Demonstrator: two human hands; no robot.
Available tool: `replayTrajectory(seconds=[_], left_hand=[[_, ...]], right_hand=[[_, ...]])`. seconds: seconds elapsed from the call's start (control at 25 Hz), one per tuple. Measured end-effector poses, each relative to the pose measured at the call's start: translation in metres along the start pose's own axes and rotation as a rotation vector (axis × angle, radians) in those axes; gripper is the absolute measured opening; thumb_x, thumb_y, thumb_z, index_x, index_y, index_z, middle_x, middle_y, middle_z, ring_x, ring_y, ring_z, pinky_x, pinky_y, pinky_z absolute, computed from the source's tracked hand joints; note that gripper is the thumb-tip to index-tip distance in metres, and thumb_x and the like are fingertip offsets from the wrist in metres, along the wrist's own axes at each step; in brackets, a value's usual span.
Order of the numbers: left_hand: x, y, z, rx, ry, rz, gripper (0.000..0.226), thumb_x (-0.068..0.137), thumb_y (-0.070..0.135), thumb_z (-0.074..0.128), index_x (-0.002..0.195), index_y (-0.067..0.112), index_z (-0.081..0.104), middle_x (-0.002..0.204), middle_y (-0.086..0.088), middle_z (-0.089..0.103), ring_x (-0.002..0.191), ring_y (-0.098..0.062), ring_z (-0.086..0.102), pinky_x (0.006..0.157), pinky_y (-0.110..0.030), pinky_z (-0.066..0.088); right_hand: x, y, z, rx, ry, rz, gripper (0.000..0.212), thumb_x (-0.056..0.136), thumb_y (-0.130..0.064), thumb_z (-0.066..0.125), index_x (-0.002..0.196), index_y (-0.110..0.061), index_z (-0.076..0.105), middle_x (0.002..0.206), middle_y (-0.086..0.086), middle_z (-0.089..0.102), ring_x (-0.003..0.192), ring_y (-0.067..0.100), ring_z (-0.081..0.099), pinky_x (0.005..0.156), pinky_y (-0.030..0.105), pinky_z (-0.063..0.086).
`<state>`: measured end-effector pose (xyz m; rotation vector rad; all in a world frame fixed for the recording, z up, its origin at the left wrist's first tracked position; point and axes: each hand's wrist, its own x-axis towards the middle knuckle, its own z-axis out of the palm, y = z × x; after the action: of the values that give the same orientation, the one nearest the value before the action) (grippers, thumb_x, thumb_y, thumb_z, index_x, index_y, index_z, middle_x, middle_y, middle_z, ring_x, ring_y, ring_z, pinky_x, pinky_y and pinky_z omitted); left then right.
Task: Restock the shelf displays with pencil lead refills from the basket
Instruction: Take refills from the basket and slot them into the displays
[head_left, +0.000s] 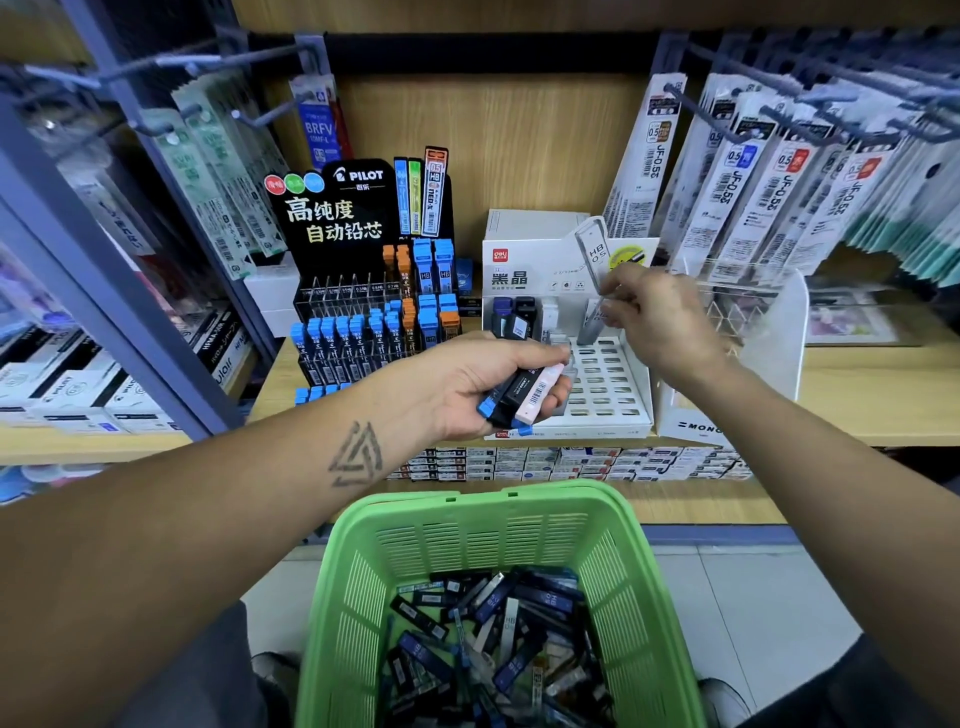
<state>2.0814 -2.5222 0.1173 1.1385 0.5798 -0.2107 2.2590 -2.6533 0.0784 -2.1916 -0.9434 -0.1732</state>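
Note:
My left hand (488, 382) grips a bundle of lead refill cases (524, 397), black, blue-capped and one pale pink, in front of the white display stand (605, 389). My right hand (660, 317) pinches a single grey refill case (589, 325) and holds it upright over the stand's back row of slots. A few dark cases stand in the stand's back left. The green basket (363, 597) sits below, low in the view, with several loose refill cases (498, 634) heaped inside.
A black Pilot display (363, 291) with blue and orange refills stands left of the white stand. Hanging refill packets (753, 171) on hooks crowd the right, more hang at the left. A clear acrylic holder (779, 322) sits right of my right hand. Boxes line the lower shelf.

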Motion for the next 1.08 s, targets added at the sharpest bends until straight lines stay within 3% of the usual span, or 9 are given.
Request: replayTrajectory(seconds=[0.24, 0.36, 0.48, 0.56, 0.68, 0.8, 0.92, 1.0, 1.08], left_hand=[[0.007, 0.001, -0.004, -0.024, 0.038, -0.009, 0.012, 0.094, 0.009, 0.066, 0.090, -0.003, 0.064, 0.068, -0.016, 0.067, 0.053, -0.017, 0.063, 0.045, -0.023, 0.055], [0.004, 0.003, -0.002, -0.057, 0.026, -0.022, 0.007, 0.094, 0.004, 0.059, 0.099, -0.001, 0.058, 0.069, -0.018, 0.067, 0.052, -0.017, 0.062, 0.045, -0.023, 0.054], [0.001, 0.005, -0.003, -0.086, 0.016, -0.013, 0.011, 0.094, -0.005, 0.048, 0.100, 0.001, 0.055, 0.069, -0.019, 0.067, 0.052, -0.018, 0.062, 0.049, -0.022, 0.055], [-0.001, 0.005, -0.004, -0.087, 0.011, -0.006, 0.013, 0.095, -0.008, 0.046, 0.101, 0.001, 0.054, 0.072, -0.020, 0.068, 0.057, -0.020, 0.065, 0.053, -0.024, 0.057], [-0.004, 0.006, -0.005, -0.100, 0.026, 0.011, 0.012, 0.097, -0.008, 0.046, 0.097, -0.002, 0.056, 0.074, -0.020, 0.071, 0.062, -0.025, 0.071, 0.060, -0.031, 0.060], [-0.007, 0.006, -0.007, -0.111, 0.048, 0.009, 0.017, 0.098, -0.008, 0.044, 0.088, -0.006, 0.059, 0.075, -0.021, 0.072, 0.062, -0.026, 0.073, 0.067, -0.036, 0.060], [-0.011, 0.007, -0.007, -0.102, 0.085, 0.003, 0.016, 0.099, -0.007, 0.043, 0.091, -0.007, 0.057, 0.073, -0.022, 0.071, 0.060, -0.026, 0.072, 0.067, -0.035, 0.059], [-0.014, 0.007, -0.007, -0.098, 0.107, 0.014, 0.016, 0.099, -0.007, 0.043, 0.090, -0.008, 0.056, 0.074, -0.022, 0.071, 0.059, -0.025, 0.071, 0.066, -0.033, 0.059], [-0.015, 0.008, -0.007, -0.104, 0.119, 0.032, 0.016, 0.099, -0.008, 0.043, 0.089, -0.009, 0.056, 0.079, -0.022, 0.069, 0.058, -0.025, 0.071, 0.065, -0.033, 0.059]], right_hand=[[0.013, 0.007, 0.007, -0.048, -0.065, -0.026, 0.026, 0.087, -0.001, 0.061, 0.083, -0.027, 0.063, 0.073, 0.005, 0.067, 0.070, 0.025, 0.068, 0.071, 0.042, 0.058], [0.012, 0.009, 0.010, -0.126, -0.005, -0.064, 0.016, 0.089, -0.003, 0.064, 0.096, -0.013, 0.075, 0.088, 0.009, 0.070, 0.086, 0.031, 0.069, 0.082, 0.039, 0.056], [0.005, 0.012, 0.019, -0.331, 0.066, -0.137, 0.020, 0.092, -0.003, 0.064, 0.109, -0.004, 0.074, 0.111, 0.015, 0.067, 0.097, 0.036, 0.067, 0.082, 0.041, 0.056], [0.001, 0.015, 0.022, -0.389, 0.037, -0.133, 0.018, 0.092, 0.001, 0.061, 0.108, -0.005, 0.068, 0.105, 0.017, 0.068, 0.089, 0.038, 0.067, 0.076, 0.046, 0.057], [0.000, 0.011, 0.020, -0.475, -0.002, -0.118, 0.012, 0.096, -0.008, 0.059, 0.103, -0.010, 0.068, 0.097, 0.016, 0.067, 0.086, 0.038, 0.064, 0.067, 0.041, 0.054], [-0.005, -0.001, 0.015, -0.552, 0.016, -0.111, 0.024, 0.095, -0.010, 0.058, 0.117, -0.010, 0.068, 0.111, 0.014, 0.061, 0.096, 0.039, 0.062, 0.065, 0.038, 0.045], [-0.011, -0.019, 0.013, -0.375, 0.071, -0.149, 0.029, 0.090, -0.001, 0.053, 0.114, -0.009, 0.069, 0.111, 0.010, 0.065, 0.102, 0.037, 0.062, 0.078, 0.040, 0.052], [-0.010, -0.031, 0.011, -0.191, -0.028, -0.131, 0.034, 0.091, 0.000, 0.050, 0.109, -0.014, 0.075, 0.111, 0.003, 0.072, 0.107, 0.027, 0.065, 0.099, 0.026, 0.046], [-0.013, -0.037, 0.014, -0.172, -0.177, -0.124, 0.041, 0.090, 0.003, 0.048, 0.115, -0.018, 0.075, 0.117, 0.002, 0.073, 0.113, 0.023, 0.064, 0.104, 0.022, 0.043]])
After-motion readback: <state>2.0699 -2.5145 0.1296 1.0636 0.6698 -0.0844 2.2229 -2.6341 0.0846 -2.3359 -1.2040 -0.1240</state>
